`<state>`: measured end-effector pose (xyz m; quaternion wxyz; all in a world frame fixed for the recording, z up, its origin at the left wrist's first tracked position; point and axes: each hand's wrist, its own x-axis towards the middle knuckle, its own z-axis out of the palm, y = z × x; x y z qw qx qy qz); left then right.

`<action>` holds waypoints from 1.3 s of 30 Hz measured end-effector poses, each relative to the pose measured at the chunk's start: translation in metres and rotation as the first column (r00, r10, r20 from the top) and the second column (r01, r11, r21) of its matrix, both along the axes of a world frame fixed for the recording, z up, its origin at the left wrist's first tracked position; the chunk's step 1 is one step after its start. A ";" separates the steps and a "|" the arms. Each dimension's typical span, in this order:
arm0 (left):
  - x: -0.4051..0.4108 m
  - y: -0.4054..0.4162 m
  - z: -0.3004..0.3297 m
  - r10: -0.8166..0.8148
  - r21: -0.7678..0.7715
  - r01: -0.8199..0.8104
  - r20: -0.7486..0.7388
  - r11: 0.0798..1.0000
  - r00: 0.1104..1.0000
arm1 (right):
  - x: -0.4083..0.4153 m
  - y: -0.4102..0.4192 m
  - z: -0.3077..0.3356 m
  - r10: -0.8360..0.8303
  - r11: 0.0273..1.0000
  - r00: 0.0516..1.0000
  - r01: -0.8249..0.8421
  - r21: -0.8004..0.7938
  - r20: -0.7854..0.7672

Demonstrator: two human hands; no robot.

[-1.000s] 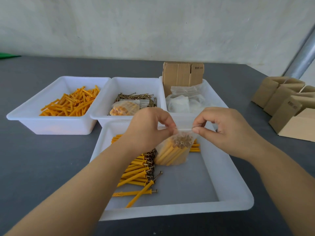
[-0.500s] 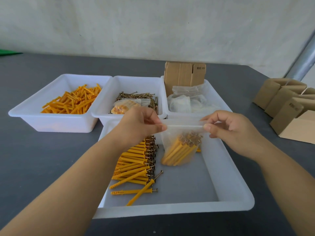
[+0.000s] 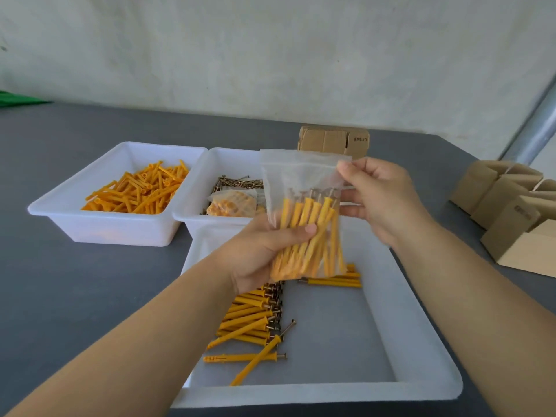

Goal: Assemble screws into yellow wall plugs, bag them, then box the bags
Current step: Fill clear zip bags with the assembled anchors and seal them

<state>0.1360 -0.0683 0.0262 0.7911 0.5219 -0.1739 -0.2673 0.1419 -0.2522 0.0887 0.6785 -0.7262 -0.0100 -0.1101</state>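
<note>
Below the grip, in the tray (image 3: 316, 395): assembled plugs (image 3: 249, 317) in a loose row, well under the lifted bag.

At the grip itself: left hand (image 3: 258, 251) wrapped round the lower half of the bag (image 3: 301, 182), thumb across the front, fingers behind. Inside it, a tight bundle of plugs with the screw heads up. Just above and to the right of that hold: right hand (image 3: 382, 200) pinching the bag's upper right edge, beside the seal (image 3: 301, 167), thumb in front, fingers curled behind. Looks like the sealing and checking step, with boxing not yet done.

To do it well:
- Keep the left hold low, on the bundle and clear of the seal, to keep screw heads out of the strip.
- Squeeze lightly to push the air out before closing the last stretch.
- Run the right pinch along the whole strip, corner to corner, pressing firmly.
- Cannot tell from here the state of the strip, closed or not, so check by feel and with a gentle tug at the lips.
- Avoid crushing hard, given the risk of screw heads piercing thin film.
- Hold the bag upright until it is surely shut.

Beyond the grip, to its left: screw bin (image 3: 192, 216) with a second bag (image 3: 233, 203) lying on the screws, then the plug bin (image 3: 75, 218) further left. Straight behind the grip: flat cardboard (image 3: 331, 139), standing on edge. Far to the right of the grip: boxes (image 3: 511, 224), probably the bag's destination. For that carry, grip round the bundle, not at the seal.
</note>
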 end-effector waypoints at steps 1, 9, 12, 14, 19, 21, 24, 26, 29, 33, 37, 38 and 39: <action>0.001 -0.001 0.000 0.071 -0.025 -0.071 -0.021 0.997 0.997 | 0.004 0.006 -0.001 0.040 0.999 0.998 -0.038 0.034 -0.056; 0.013 0.011 0.009 0.530 0.028 -0.529 -0.068 0.848 0.845 | 0.015 0.037 -0.033 0.302 0.939 0.865 -0.343 -0.033 -0.402; 0.015 0.013 0.006 0.579 0.119 -0.581 0.054 0.805 0.813 | 0.040 0.044 -0.034 0.205 0.979 0.905 -0.191 0.076 -0.372; 0.013 0.014 0.005 0.597 0.162 -0.610 0.123 0.776 0.793 | 0.060 0.047 -0.032 0.151 0.988 0.929 -0.135 0.071 -0.338; 0.012 0.012 0.005 0.594 0.201 -0.616 0.163 0.761 0.787 | 0.109 0.053 -0.021 0.020 0.982 0.990 -0.045 -0.183 -0.138; 0.012 0.012 0.004 0.582 0.226 -0.608 0.176 0.761 0.794 | 0.124 0.053 -0.020 0.070 0.972 0.988 -0.099 -0.211 -0.140; 0.012 0.009 0.003 0.544 0.268 -0.581 0.203 0.769 0.814 | 0.138 0.054 -0.026 0.171 0.861 0.960 -0.255 -0.439 -0.222; 0.012 0.007 0.002 0.512 0.295 -0.561 0.232 0.773 0.827 | 0.146 0.055 -0.033 0.143 0.620 0.984 -0.176 -0.764 -0.111; 0.014 0.006 0.000 0.487 0.327 -0.554 0.268 0.766 0.831 | 0.146 0.055 -0.037 0.178 0.487 0.983 -0.049 -0.872 0.044; 0.017 0.009 -0.004 0.478 0.351 -0.543 0.259 0.763 0.839 | 0.145 0.027 -0.041 -0.080 0.412 0.993 0.107 -0.905 0.081; 0.018 0.008 -0.005 0.461 0.370 -0.537 0.278 0.759 0.843 | 0.131 -0.015 -0.047 -0.320 0.227 0.892 -0.256 -0.940 -0.320; 0.018 0.007 -0.005 0.454 0.376 -0.533 0.283 0.758 0.845 | 0.127 -0.022 -0.051 -0.317 0.209 0.862 -0.344 -0.915 -0.396; 0.018 0.006 -0.005 0.446 0.383 -0.527 0.285 0.759 0.849 | 0.126 -0.030 -0.056 -0.304 0.214 0.874 -0.326 -0.921 -0.380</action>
